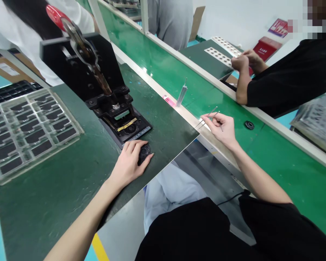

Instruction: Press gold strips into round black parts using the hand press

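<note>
My left hand (129,161) rests on the green work mat, its fingers and thumb curved around a small black part with a round ring (145,152). Just beyond it stands a black press fixture (116,116) with its hinged plate raised and a red-handled toggle clamp (83,50) on it. Another dark part with a round ring (130,127) and a yellow strip lies in the fixture's base. Over the pale rail beside the green belt, my right hand (220,128) pinches thin metal tweezers (200,124), whose tips point toward the mat's corner.
A clear tray (54,136) of dark parts lies on the left. On the rail stand a grey ribbed piece (181,96) and a pink item (168,100). A black ring part (249,125) sits on the green belt (274,148). Across it, a co-worker's hands (244,62) work near white perforated strips.
</note>
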Motion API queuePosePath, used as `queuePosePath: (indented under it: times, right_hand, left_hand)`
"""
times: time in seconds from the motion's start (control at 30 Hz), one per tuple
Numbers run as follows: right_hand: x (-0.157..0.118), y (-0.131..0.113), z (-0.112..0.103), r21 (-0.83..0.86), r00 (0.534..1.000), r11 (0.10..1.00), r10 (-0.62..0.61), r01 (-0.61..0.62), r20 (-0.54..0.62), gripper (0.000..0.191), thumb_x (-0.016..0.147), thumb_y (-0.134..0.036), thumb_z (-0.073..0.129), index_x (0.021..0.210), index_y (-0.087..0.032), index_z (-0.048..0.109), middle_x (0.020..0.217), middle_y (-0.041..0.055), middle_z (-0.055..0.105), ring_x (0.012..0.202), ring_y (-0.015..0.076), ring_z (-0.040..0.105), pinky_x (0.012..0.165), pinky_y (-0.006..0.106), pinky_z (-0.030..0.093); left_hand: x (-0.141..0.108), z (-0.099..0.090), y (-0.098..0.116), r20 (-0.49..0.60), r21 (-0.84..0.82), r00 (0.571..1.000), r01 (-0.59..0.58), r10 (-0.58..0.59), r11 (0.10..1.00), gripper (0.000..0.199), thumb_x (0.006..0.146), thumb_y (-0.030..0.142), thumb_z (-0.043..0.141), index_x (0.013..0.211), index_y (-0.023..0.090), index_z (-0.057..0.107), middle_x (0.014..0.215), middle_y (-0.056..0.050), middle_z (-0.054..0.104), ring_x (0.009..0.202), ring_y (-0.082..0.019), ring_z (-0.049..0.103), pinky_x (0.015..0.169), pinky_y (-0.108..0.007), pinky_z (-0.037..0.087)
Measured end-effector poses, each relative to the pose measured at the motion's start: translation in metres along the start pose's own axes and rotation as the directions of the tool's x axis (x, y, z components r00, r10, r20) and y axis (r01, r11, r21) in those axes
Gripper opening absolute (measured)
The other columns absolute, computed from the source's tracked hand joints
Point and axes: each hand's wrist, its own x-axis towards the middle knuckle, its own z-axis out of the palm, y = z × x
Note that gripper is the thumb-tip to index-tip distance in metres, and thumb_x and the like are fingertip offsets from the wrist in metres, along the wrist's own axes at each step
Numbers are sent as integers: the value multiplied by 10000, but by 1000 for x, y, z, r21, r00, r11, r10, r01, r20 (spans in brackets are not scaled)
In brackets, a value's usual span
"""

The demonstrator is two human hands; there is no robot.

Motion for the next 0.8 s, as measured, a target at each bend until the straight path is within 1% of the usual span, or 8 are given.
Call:
queuePosePath:
  times: [0.07, 0.1, 0.17, 0.23, 0.47, 0.6, 0.7, 0.8]
  right_hand:
    - [-3, 0, -1, -4, 1000, 1000, -6, 6, -4, 373, 887, -496, 731, 651, -227, 627, 520, -63, 323, 535, 129, 419, 624, 311, 405]
    - [-4, 0, -2, -13, 1000, 1000, -13, 13, 3, 358, 889, -485, 731, 661, -223, 645, 532, -44, 421, 558, 137, 474, 628, 310, 417]
    - [-6, 0, -4, -46, 999, 998, -33, 34, 24, 300, 897, -453, 725, 714, -216, 701, 657, 11, 649, 594, 144, 547, 614, 304, 421]
    - [-6, -2, -6, -84, 997, 995, -57, 60, 47, 256, 908, -408, 708, 746, -211, 733, 791, 49, 763, 590, 138, 569, 593, 300, 415]
    - [3, -8, -17, -205, 989, 975, -61, 87, 133, 269, 904, -339, 676, 665, -227, 724, 776, 57, 788, 604, 161, 627, 585, 304, 427]
    - [8, -6, -19, -222, 984, 969, -70, 106, 163, 235, 898, -331, 693, 687, -239, 739, 712, 40, 769, 600, 179, 651, 609, 318, 460]
    - [11, -6, -16, -241, 979, 962, -81, 125, 186, 236, 895, -330, 712, 677, -243, 736, 733, 38, 776, 647, 197, 683, 636, 330, 482]
    - [19, -20, -18, -197, 978, 969, -119, 152, 170, 304, 909, -348, 719, 625, -239, 704, 721, 42, 765, 602, 176, 651, 584, 324, 452]
  left_hand:
    - [0, 0, 0, 1, -1, 1000, -6, 6, 1000, 342, 1006, 372, 627, 1285, 180, 577, 1201, -142, 696, 1145, -314, 650, 1017, -503, 554]
    - [0, 0, 0, -1, -2, 1000, -8, 8, 1000, 341, 1006, 369, 627, 1285, 180, 578, 1201, -142, 696, 1146, -314, 650, 1019, -504, 553]
    - [0, 0, 0, -6, -3, 1000, -10, 10, 1000, 339, 1005, 366, 630, 1283, 179, 579, 1202, -141, 695, 1147, -312, 650, 1021, -498, 552]
    - [0, 0, 0, -11, -2, 1000, -14, 14, 1000, 336, 1007, 366, 631, 1280, 178, 577, 1197, -138, 692, 1145, -307, 651, 1020, -487, 553]
    - [-1, 2, 0, -4, 18, 1000, -19, 19, 1000, 339, 1019, 375, 620, 1291, 184, 555, 1198, -139, 688, 1143, -305, 651, 1018, -499, 559]
    - [-1, 2, 1, 1, -5, 1000, -6, 6, 1000, 347, 1012, 374, 623, 1295, 182, 564, 1212, -145, 685, 1157, -312, 646, 1030, -513, 557]
    - [-1, 2, 2, 10, -14, 1000, 14, -14, 1000, 349, 1007, 375, 624, 1301, 194, 568, 1223, -143, 681, 1165, -315, 642, 1036, -523, 553]
    - [-2, 1, 3, 12, -11, 1000, 14, -14, 1000, 346, 1011, 375, 620, 1302, 196, 564, 1220, -141, 680, 1165, -312, 642, 1032, -511, 554]
